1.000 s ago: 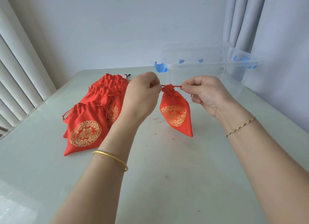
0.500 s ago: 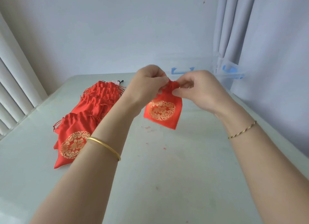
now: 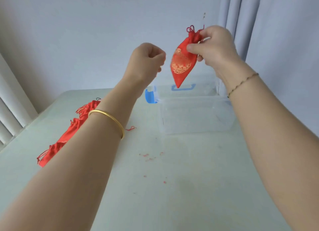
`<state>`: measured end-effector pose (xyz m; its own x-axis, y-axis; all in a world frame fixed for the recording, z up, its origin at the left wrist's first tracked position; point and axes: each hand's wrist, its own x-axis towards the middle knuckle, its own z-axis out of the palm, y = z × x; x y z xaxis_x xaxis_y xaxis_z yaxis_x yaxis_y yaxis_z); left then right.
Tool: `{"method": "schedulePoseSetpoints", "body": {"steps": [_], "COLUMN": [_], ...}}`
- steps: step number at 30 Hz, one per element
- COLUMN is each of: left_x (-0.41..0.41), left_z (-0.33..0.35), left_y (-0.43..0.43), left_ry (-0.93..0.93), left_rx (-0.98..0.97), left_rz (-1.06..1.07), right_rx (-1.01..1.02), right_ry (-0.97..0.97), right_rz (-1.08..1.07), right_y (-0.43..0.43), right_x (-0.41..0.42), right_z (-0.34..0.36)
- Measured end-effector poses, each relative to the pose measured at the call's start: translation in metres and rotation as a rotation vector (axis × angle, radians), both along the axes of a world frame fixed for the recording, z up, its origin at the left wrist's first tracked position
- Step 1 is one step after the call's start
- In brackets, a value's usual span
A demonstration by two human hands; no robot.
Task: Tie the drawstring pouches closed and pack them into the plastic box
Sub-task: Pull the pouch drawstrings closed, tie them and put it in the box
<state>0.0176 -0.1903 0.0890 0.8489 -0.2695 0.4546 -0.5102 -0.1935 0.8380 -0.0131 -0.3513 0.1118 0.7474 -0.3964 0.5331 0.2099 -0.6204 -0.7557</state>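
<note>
My right hand [image 3: 214, 47] pinches a red drawstring pouch [image 3: 182, 63] with a gold emblem near its tied neck. The pouch hangs tip down in the air above the clear plastic box [image 3: 195, 117], and its cord loops stick up at the top. To the left of the pouch my left hand [image 3: 146, 60] is curled into a loose fist and holds nothing that I can see. A row of more red pouches [image 3: 69, 132] lies on the table at the left, partly hidden behind my left forearm.
The clear box has blue latches [image 3: 150, 96] and stands on the pale green table [image 3: 155, 187] at the far right, close to grey curtains [image 3: 241, 23]. Small red thread scraps [image 3: 150, 156] lie on the table. A window frame runs along the left edge.
Both hands rose from the table's middle. My left hand let go of the cord and drew away. My right hand alone now carries the tied pouch up over the box.
</note>
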Motion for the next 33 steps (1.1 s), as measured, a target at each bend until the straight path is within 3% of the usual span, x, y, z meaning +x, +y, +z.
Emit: {"method": "schedulePoseSetpoints", "body": {"steps": [2,5,7,11,17,21,25,28,33], "left_x": [0.015,0.034,0.042,0.054,0.068,0.069,0.069,0.069,0.064], "left_z": [-0.014,-0.035,-0.044,-0.055,-0.067,-0.071,-0.072,-0.073,-0.072], "left_y": [-0.001,-0.004,-0.008,-0.012,-0.006,-0.003,-0.002,0.000,0.008], "left_ry": [-0.001,0.022,0.032,0.021,0.050,0.077,0.094,0.090,0.059], "left_rx": [0.094,0.244,0.309,0.332,0.292,0.262,0.250,0.246,0.250], "left_rz": [0.049,0.100,0.118,0.141,0.168,0.177,0.184,0.194,0.250], "right_rx": [-0.146,-0.415,-0.483,-0.434,-0.142,-0.027,-0.305,-0.362,-0.365], "right_ry": [0.080,0.401,0.562,0.724,0.968,0.986,1.043,1.095,0.816], "right_rz": [-0.053,-0.073,-0.071,-0.051,0.187,0.227,0.092,0.049,-0.135], "right_y": [-0.007,-0.002,0.006,0.016,0.019,0.014,0.016,0.018,0.015], "right_x": [0.027,0.063,0.081,0.110,0.119,0.116,0.109,0.104,0.098], "right_z": [-0.007,-0.032,-0.049,-0.069,-0.076,-0.073,-0.069,-0.066,-0.062]}}
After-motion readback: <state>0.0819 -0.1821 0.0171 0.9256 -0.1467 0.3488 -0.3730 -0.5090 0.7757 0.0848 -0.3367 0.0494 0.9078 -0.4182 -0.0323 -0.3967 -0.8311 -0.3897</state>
